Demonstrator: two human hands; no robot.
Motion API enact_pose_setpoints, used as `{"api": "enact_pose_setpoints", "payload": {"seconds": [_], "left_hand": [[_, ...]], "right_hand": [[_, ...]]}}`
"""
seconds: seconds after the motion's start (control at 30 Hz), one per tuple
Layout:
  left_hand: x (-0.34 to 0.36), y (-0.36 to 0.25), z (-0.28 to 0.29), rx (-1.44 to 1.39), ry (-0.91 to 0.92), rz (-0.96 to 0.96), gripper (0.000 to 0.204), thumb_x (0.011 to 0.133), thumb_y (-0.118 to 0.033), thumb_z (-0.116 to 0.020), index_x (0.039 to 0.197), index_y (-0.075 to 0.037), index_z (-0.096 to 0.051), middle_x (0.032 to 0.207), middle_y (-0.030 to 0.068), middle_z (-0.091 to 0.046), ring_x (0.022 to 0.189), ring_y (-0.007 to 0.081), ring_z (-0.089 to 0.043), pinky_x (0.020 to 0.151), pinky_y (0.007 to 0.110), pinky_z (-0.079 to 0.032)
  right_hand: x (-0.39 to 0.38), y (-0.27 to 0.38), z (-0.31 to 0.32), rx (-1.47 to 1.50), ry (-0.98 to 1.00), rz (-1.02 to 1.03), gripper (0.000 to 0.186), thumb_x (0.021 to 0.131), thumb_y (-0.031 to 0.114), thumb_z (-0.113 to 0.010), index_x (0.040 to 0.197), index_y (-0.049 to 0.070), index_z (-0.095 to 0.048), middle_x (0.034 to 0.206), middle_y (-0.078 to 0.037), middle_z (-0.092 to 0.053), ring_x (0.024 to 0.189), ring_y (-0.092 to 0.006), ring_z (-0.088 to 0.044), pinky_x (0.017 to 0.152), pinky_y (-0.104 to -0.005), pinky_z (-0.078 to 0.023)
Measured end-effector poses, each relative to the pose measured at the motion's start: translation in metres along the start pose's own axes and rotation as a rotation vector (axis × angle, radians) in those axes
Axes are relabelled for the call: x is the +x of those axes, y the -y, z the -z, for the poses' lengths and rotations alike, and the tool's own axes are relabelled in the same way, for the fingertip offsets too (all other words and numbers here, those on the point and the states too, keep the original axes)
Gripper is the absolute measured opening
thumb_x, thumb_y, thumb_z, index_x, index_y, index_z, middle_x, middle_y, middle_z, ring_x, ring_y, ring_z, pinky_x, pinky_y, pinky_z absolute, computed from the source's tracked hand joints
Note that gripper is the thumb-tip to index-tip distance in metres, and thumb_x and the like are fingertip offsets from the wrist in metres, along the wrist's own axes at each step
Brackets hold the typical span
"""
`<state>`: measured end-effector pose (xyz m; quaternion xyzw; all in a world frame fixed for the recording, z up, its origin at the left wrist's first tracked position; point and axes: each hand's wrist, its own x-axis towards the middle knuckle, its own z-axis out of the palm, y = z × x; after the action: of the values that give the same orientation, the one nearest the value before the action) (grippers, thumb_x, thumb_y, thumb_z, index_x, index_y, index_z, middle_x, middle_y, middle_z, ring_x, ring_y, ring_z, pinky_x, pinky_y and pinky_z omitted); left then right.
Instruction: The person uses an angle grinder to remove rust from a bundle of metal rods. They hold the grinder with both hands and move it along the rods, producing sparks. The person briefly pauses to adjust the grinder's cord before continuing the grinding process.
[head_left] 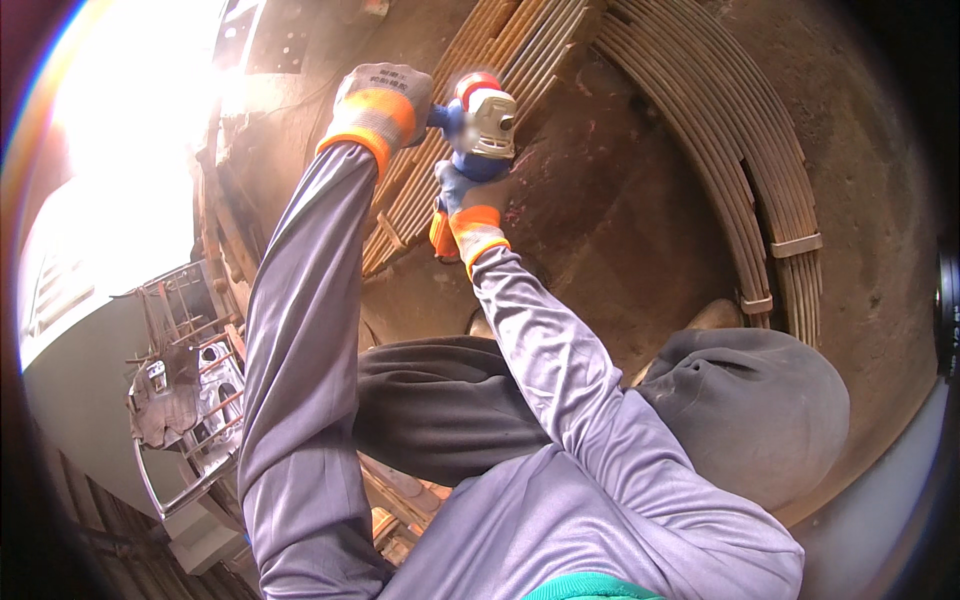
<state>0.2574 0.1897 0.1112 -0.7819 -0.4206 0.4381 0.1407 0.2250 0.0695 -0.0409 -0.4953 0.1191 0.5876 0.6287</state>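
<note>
I hold an angle grinder [489,118] with a blue body, a pale metal head and a red part at its far end. My left hand [382,98], in a grey and orange work glove, is closed around its blue side handle. My right hand [470,205], in a matching glove, wraps the rear of its body, where an orange part sticks out. The grinder is over a bundle of long, thin rusty bars [540,55] on the ground. Whether its disc touches the bars is hidden.
Curved-looking stacks of long bars [720,120] lie on the right, with short crosspieces [797,245] across them. My bent knees [750,410] are close below the brown floor [600,190]. A metal rack with rods [215,390] stands at left, near bright light.
</note>
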Motion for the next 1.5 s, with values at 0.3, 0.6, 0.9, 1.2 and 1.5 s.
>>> {"api": "enact_pose_setpoints", "payload": {"seconds": [0.3, 0.6, 0.9, 1.2, 1.5], "left_hand": [[-0.001, -0.003, 0.006, 0.001, -0.039, -0.002, 0.020, 0.088, -0.017, -0.069, 0.103, -0.013, -0.082, 0.103, 0.0175, -0.078, 0.097, 0.0373, -0.076, 0.087, 0.046, -0.060], [0.004, -0.008, 0.012, 0.031, -0.004, -0.001, 0.020, 0.087, -0.020, -0.072, 0.103, -0.013, -0.082, 0.105, 0.0165, -0.078, 0.099, 0.0359, -0.076, 0.088, 0.046, -0.060], [-0.012, -0.005, 0.016, -0.004, 0.009, 0.022, 0.020, 0.085, -0.020, -0.074, 0.102, -0.013, -0.082, 0.104, 0.0172, -0.078, 0.098, 0.0363, -0.076, 0.087, 0.046, -0.060], [-0.014, -0.006, 0.018, -0.002, -0.046, 0.031, 0.021, 0.084, -0.021, -0.075, 0.102, -0.013, -0.082, 0.104, 0.0186, -0.077, 0.098, 0.0364, -0.076, 0.087, 0.046, -0.060], [-0.006, -0.009, 0.016, -0.023, -0.013, 0.046, 0.022, 0.085, -0.020, -0.074, 0.104, -0.013, -0.082, 0.105, 0.0169, -0.078, 0.099, 0.0353, -0.076, 0.087, 0.044, -0.060]], "right_hand": [[0.005, 0.005, -0.003, 0.007, 0.013, -0.041, 0.035, 0.076, -0.002, -0.081, 0.102, 0.002, -0.058, 0.068, -0.006, -0.062, 0.043, -0.0171, -0.057, 0.039, -0.0360, -0.046], [0.006, 0.008, 0.001, 0.062, 0.041, -0.009, 0.031, 0.077, -0.002, -0.079, 0.100, 0.002, -0.058, 0.064, -0.005, -0.060, 0.042, -0.0174, -0.057, 0.039, -0.0357, -0.045], [-0.004, 0.010, -0.001, 0.074, 0.089, 0.007, 0.026, 0.079, 0.005, -0.076, 0.098, 0.008, -0.059, 0.059, -0.003, -0.058, 0.042, -0.0168, -0.056, 0.038, -0.0364, -0.045], [0.002, -0.001, 0.000, 0.114, 0.094, 0.073, 0.025, 0.079, 0.003, -0.076, 0.099, 0.006, -0.061, 0.063, -0.002, -0.060, 0.042, -0.0155, -0.054, 0.038, -0.0362, -0.044], [0.005, 0.008, 0.005, 0.061, 0.093, -0.001, 0.032, 0.077, 0.001, -0.080, 0.101, 0.005, -0.060, 0.070, -0.003, -0.061, 0.046, -0.0155, -0.058, 0.043, -0.0342, -0.047]]}}
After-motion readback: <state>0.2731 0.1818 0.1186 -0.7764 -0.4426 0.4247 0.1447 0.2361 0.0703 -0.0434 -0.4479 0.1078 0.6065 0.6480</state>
